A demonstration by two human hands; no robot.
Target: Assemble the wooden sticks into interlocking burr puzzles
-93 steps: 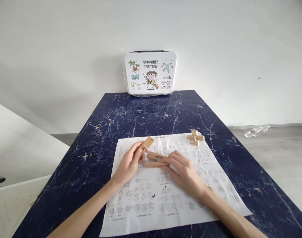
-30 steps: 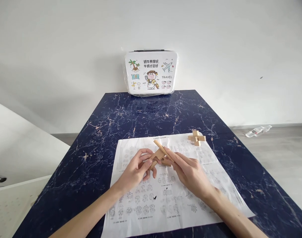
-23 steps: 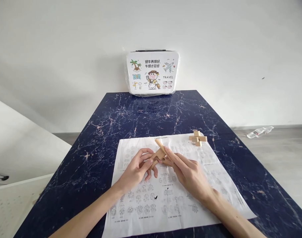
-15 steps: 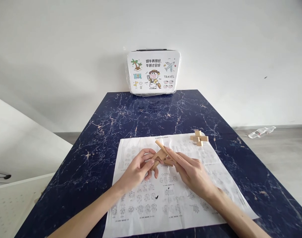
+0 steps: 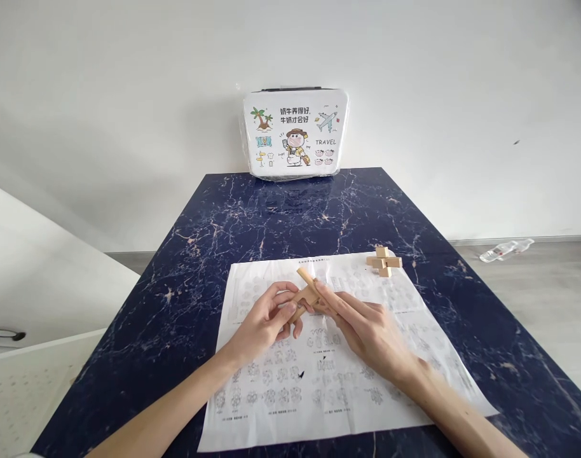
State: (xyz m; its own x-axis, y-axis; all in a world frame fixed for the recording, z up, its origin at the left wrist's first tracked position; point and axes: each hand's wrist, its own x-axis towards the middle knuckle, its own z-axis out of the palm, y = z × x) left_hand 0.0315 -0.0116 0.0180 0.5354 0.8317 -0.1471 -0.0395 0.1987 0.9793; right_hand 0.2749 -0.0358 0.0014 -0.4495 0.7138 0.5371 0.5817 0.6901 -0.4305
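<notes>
Between my two hands are notched wooden puzzle pieces (image 5: 307,295), held above a printed instruction sheet (image 5: 266,429). My left hand (image 5: 264,318) is closed, thumb and fingers pinching a notched piece from the left. My right hand (image 5: 362,321) grips from the right, its fingers along a slanting wooden stick (image 5: 304,275) that crosses the other piece. The fingers partly hide where the pieces meet, so I cannot tell how they fit. An interlocked wooden cross puzzle (image 5: 384,262) rests at the sheet's far right corner.
A white cartoon-printed case (image 5: 295,133) in clear wrap stands at the table's far edge against the wall. The dark blue marbled table (image 5: 214,216) lies under the sheet. A clear plastic bottle (image 5: 506,250) is on the floor at right.
The right hand has shifted slightly left, bringing its pieces closer to the left hand's piece; less of the lower right piece shows. The left hand stays nearly in place.
</notes>
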